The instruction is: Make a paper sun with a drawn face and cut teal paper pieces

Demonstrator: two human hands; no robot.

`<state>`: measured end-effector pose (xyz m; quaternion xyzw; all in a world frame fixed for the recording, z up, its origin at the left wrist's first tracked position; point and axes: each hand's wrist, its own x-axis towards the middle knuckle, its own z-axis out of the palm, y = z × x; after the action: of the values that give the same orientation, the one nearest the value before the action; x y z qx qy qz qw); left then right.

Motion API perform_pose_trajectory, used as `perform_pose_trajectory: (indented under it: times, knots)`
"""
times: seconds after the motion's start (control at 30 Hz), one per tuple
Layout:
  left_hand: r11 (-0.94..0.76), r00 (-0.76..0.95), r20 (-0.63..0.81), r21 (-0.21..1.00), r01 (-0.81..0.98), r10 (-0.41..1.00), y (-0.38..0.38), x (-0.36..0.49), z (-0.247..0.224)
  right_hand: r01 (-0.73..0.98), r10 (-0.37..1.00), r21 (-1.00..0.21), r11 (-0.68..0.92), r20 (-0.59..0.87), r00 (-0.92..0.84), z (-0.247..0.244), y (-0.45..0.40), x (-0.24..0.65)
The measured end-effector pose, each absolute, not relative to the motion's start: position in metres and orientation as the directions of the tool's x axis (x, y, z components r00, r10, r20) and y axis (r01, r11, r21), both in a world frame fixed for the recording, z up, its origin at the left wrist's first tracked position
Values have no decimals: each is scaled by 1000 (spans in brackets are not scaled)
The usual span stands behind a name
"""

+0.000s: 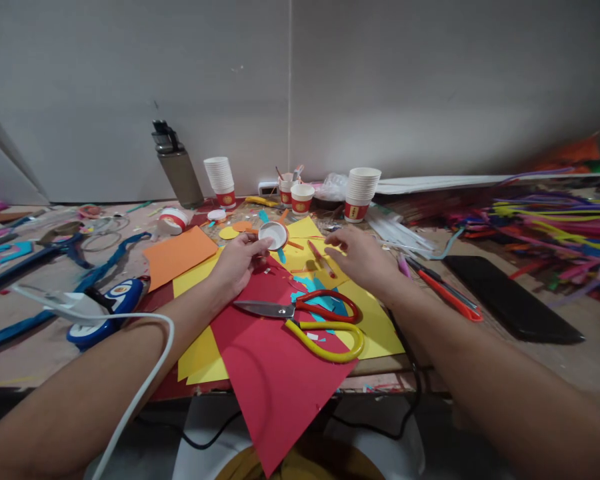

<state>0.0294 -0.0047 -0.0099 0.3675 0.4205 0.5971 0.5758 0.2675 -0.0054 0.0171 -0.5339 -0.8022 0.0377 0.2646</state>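
Note:
Between the thumb and fingers of my left hand (239, 261) is a small round white paper cup piece (273, 235). Orange and blue paper strips stick out around it like rays. My right hand (364, 259) hovers to its right over yellow paper (380, 323), fingers curved and apart, nothing visible in them. A slim red pen-like tool (322, 259) lies just left of those fingers. Nearer to me, scissors (300, 313) with one red and one yellow handle lie on red paper (275, 380). Blue paper scraps (333, 303) lie partly beneath them.
Stacked paper cups (363, 193) and another cup stack (220, 181) stand at the back beside a bottle (181, 170). Orange paper (180, 255) and a blue-and-white glue gun (107, 310) with a white cable lie left. Right are a black phone (513, 297) and pipe cleaners (555, 233).

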Motion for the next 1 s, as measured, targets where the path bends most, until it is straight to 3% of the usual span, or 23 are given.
perform_pose_trajectory:
  times: [0.13, 0.27, 0.37, 0.5, 0.63, 0.83, 1.0]
  knots:
    - [-85, -54, 71, 937, -338, 996, -4, 30, -10, 961, 890, -178, 213, 440, -116, 29, 0, 289]
    - [-290, 26, 304, 929, -230, 952, -7, 29, -10, 990, 973, -103, -100, 196, 119, 24, 5, 303]
    - [-489, 118, 494, 870, -69, 862, -11, 27, -8, 985, 986, -117, -127, 93, 138, 13, 10, 303]
    - [-744, 194, 719, 649, 158, 668, -16, 23, -2, 944, 980, -282, -172, 51, 194, 7, 18, 302]
    - [-854, 281, 812, 446, 267, 512, -19, 20, 5, 893, 977, -412, -184, 21, 211, 12, 22, 311]
    - [-890, 310, 844, 357, 285, 437, -18, 14, 7, 639, 966, -763, -100, 79, 245, 25, 21, 319]
    - [-899, 371, 825, 342, 273, 426, -18, 10, 7, 191, 995, -979, 69, 82, 62, 40, 11, 312]
